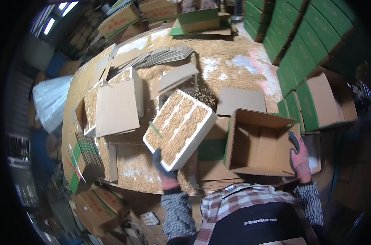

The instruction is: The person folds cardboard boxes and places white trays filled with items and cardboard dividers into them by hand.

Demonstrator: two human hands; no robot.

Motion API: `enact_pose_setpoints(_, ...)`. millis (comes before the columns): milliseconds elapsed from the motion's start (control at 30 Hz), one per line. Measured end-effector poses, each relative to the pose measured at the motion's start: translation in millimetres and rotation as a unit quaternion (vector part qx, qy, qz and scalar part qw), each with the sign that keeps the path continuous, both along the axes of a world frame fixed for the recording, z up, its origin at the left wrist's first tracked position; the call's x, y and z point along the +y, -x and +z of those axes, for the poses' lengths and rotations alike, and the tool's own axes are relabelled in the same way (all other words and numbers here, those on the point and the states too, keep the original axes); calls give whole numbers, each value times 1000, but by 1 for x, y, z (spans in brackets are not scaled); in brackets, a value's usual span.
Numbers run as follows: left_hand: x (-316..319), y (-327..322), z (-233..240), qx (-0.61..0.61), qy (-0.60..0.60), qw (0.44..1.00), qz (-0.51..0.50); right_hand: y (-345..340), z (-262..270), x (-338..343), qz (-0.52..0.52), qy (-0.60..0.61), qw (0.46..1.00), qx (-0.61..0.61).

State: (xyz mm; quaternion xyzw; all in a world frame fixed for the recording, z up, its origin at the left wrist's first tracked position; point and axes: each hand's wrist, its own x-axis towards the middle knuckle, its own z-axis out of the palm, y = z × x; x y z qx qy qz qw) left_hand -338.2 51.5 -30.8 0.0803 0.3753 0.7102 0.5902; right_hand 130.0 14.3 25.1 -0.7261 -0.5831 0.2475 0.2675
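Note:
My left hand [165, 171], in a pink and dark coated glove, grips the lower corner of a white foam tray [197, 134]. The tray is tilted and filled with a tan, husk-like material in long rows, with a green strip lying across it. Husks spill near its far edge. To its right, an open cardboard box [259, 147] shows its inside with nothing in it. My right hand [298, 153], in a similar glove, is at that box's right wall, thumb and fingers spread; the glove seems to touch the wall, but its grip is unclear.
Husks cover much of the table [154, 174]. Cardboard sheets [118, 107] lie on foam trays at left. A flat cardboard piece [241, 101] lies behind the box. Green boxes [308, 39] are stacked at right. Across the table, another person's gloved hands [197, 5] are at a box [200, 21].

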Motion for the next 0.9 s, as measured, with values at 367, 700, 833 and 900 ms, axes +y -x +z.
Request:
enact_pose_setpoints(367,17,-33,90,621,-316,670,-256,50,-40,31,72,69,980,175)
enact_pose_setpoints(700,58,-32,77,512,-170,750,-383,57,13,31,258,115,955,92)
enact_pose_setpoints(833,67,-41,75,480,-131,772,-396,52,12,36,317,130,939,35)
enact_pose_setpoints(900,68,-60,87,250,36,898,-360,47,3,36,326,99,940,-6)
